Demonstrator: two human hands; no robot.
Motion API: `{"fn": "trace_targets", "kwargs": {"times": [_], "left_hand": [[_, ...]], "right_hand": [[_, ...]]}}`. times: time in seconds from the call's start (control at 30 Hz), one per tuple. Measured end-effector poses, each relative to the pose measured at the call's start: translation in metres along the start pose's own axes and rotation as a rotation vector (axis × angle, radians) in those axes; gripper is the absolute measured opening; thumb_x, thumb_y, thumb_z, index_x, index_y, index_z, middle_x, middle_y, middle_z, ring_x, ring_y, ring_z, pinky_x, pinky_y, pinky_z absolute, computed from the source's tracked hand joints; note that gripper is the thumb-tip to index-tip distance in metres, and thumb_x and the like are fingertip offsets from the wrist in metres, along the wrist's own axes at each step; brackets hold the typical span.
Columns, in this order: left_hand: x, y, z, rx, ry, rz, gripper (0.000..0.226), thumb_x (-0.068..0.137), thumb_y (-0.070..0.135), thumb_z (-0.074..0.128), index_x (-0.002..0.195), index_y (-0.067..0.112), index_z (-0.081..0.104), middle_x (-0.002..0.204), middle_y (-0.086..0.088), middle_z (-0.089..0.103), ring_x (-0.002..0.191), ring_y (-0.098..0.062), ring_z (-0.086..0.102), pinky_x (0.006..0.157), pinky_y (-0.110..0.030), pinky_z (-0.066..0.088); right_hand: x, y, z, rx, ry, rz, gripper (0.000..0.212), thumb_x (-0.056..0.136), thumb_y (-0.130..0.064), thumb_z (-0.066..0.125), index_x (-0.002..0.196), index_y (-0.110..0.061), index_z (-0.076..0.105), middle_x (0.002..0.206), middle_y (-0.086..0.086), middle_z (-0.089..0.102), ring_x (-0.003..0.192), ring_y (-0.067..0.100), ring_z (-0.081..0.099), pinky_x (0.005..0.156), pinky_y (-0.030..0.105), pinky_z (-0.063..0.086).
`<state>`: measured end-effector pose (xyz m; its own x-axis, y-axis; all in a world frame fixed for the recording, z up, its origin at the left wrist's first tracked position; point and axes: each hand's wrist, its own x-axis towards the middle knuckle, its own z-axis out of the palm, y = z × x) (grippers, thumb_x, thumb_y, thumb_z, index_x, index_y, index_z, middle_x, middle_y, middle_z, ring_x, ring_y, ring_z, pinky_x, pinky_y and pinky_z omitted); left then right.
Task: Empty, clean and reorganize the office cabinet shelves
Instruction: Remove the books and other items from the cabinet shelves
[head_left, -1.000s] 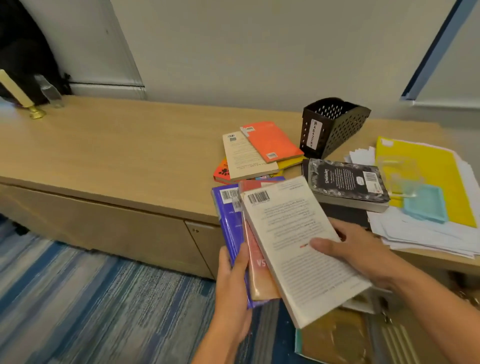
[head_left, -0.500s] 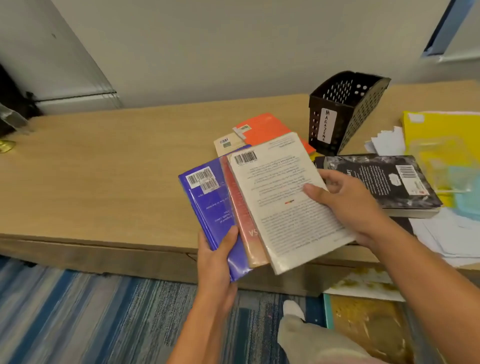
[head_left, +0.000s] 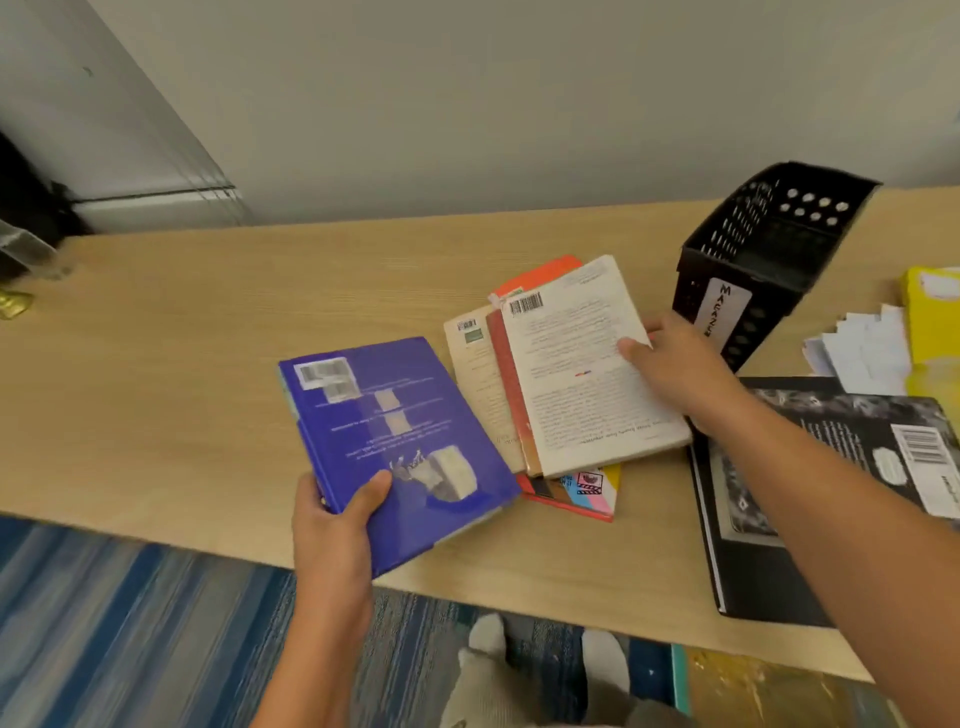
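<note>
a left hand (head_left: 332, 525) grips the near corner of a blue book (head_left: 400, 441), thumb on its cover, above the wooden desk's (head_left: 156, 374) front edge. beside it, the right hand (head_left: 675, 369) pinches the far edge of a white book (head_left: 582, 374) lying on a pile of paperbacks (head_left: 571, 483). a black bin (head_left: 763, 260) stands just behind; a black book (head_left: 831, 493) lies at right.

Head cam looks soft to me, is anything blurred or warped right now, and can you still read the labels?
Head view: motion blur smears the blue hardcover book in the left hand, its barcode unreadable; the white paperback's print under the right hand is also too soft to read. Wide-angle distortion bows the wooden desk. The black perforated magazine bin's label is legible. Lighting even, no glare.
</note>
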<state>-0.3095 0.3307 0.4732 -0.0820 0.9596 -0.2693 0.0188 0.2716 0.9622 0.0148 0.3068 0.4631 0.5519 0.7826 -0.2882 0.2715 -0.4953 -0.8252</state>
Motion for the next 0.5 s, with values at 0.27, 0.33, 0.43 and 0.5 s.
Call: {"fn": "trace_targets", "kwargs": {"times": [0.27, 0.33, 0.43, 0.5], "left_hand": [[0.056, 0.065, 0.027, -0.269, -0.387, -0.026, 0.053, 0.085, 0.013, 0.062, 0.137, 0.017, 0.054, 0.126, -0.005, 0.068, 0.105, -0.025, 0.068, 0.080, -0.039, 0.059], [0.066, 0.065, 0.053, -0.297, -0.541, -0.094, 0.054, 0.084, 0.014, 0.063, 0.137, 0.016, 0.055, 0.127, -0.007, 0.067, 0.106, -0.027, 0.068, 0.086, -0.043, 0.057], [0.080, 0.050, 0.090, -0.296, -0.643, -0.238, 0.049, 0.083, 0.014, 0.064, 0.131, 0.014, 0.058, 0.121, -0.009, 0.070, 0.099, -0.028, 0.070, 0.083, -0.043, 0.059], [0.087, 0.036, 0.108, -0.176, -0.717, -0.272, 0.042, 0.088, 0.015, 0.064, 0.129, 0.017, 0.057, 0.119, -0.009, 0.071, 0.099, -0.029, 0.071, 0.084, -0.046, 0.058]], "right_hand": [[0.000, -0.003, 0.031, 0.122, 0.222, 0.107, 0.024, 0.102, -0.028, 0.054, 0.124, -0.019, 0.050, 0.113, -0.003, 0.057, 0.097, 0.015, 0.058, 0.067, 0.027, 0.044], [0.006, -0.013, 0.039, 0.154, 0.227, 0.147, 0.018, 0.101, -0.030, 0.054, 0.116, -0.022, 0.049, 0.110, -0.005, 0.059, 0.097, 0.015, 0.059, 0.074, 0.032, 0.046], [0.012, -0.019, 0.046, 0.279, 0.238, 0.178, 0.018, 0.100, -0.028, 0.058, 0.113, -0.016, 0.062, 0.106, -0.003, 0.068, 0.097, 0.018, 0.065, 0.074, 0.031, 0.049], [0.007, -0.018, 0.045, 0.460, 0.274, 0.227, 0.024, 0.103, -0.030, 0.052, 0.101, -0.014, 0.070, 0.093, -0.002, 0.075, 0.092, 0.019, 0.071, 0.068, 0.028, 0.050]]}}
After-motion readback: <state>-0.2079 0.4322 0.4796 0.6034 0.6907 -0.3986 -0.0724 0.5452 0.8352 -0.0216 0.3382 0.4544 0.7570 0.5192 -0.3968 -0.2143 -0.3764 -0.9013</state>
